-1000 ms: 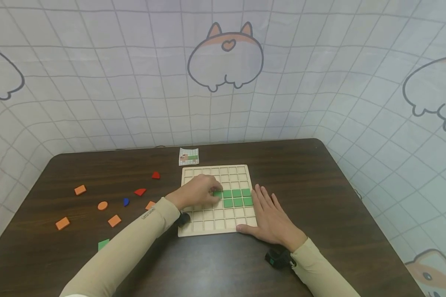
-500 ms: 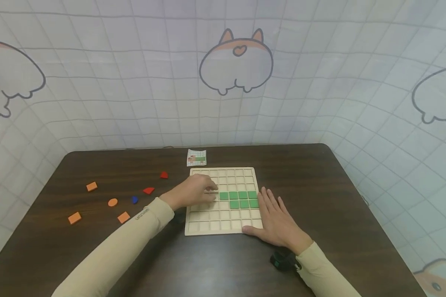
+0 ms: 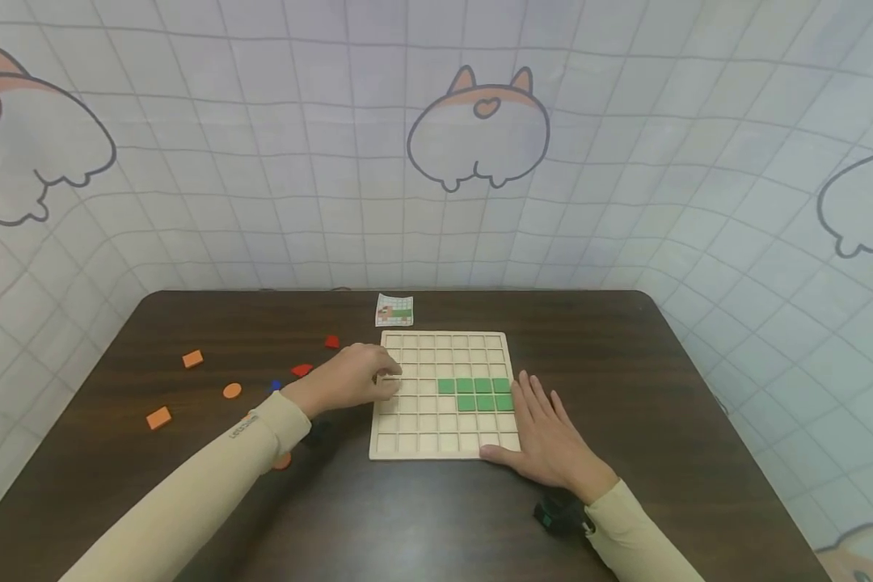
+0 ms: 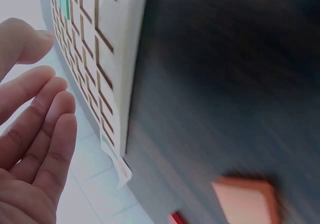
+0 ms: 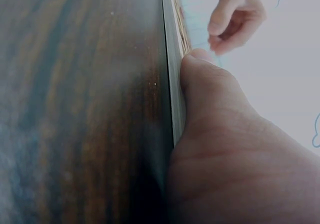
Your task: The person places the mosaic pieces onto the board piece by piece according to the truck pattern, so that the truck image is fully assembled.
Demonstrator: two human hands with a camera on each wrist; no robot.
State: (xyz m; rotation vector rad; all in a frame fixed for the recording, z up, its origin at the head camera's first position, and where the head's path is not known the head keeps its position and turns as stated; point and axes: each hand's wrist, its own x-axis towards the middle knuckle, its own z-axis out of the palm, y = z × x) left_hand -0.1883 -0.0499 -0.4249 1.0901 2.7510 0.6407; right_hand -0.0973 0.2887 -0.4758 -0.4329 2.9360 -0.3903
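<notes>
A pale wooden grid board (image 3: 415, 422) lies on the dark table, with two rows of green square tiles (image 3: 464, 385) set in its cells toward the right side. My left hand (image 3: 352, 376) hovers over the board's left edge, fingers loosely bent. In the left wrist view its thumb and fingertips stand apart with nothing between them. My right hand (image 3: 553, 440) lies flat along the board's right edge, fingers straight, the thumb at the near right corner. The right wrist view shows that thumb (image 5: 205, 79) against the board's side.
Left of the board lie orange blocks (image 3: 158, 418), an orange disc (image 3: 232, 390), red pieces (image 3: 331, 342) and a blue piece (image 3: 276, 385), some partly hidden by my left arm. A small printed card (image 3: 394, 310) sits behind the board. A patterned curtain hangs behind the table.
My left hand has drawn back leftward from the leftmost green tile, which stays in the upper row. My right hand keeps its place by the board. The head view has shifted slightly.
</notes>
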